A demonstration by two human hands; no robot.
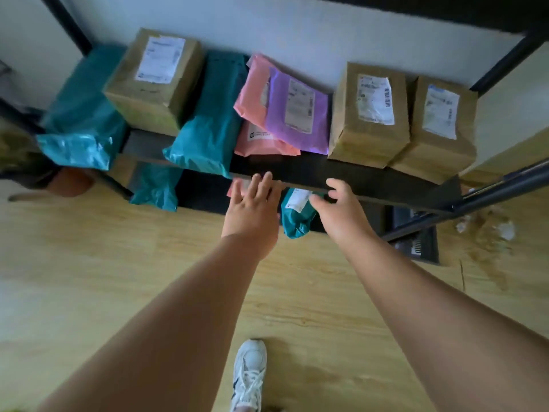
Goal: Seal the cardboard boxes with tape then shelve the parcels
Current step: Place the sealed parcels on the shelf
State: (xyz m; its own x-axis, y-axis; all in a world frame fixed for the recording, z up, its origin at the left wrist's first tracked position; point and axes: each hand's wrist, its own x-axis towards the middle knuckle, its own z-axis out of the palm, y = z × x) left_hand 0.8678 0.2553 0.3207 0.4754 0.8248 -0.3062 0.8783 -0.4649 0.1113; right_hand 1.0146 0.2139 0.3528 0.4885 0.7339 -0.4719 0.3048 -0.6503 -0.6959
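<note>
A black shelf (341,173) carries three labelled cardboard boxes, one at the left (154,81) and two at the right (370,114) (439,123). Teal mailers (211,114) (83,114), a pink mailer (255,96) and a purple mailer (297,111) lie between them. Both arms reach toward the shelf's front edge. My left hand (252,209) has straight fingers just below that edge and holds nothing. My right hand (338,209) has loosely curled fingers at the edge, above a teal parcel (297,215) on the lower level; I see no grip on it.
Light wooden floor (118,278) lies below the shelf. A black metal upright (490,197) crosses at the right, with a dark box (416,236) and paper scraps (505,230) near it. Another teal mailer (154,188) sits on the lower level. My white sneaker (249,376) stands at the bottom.
</note>
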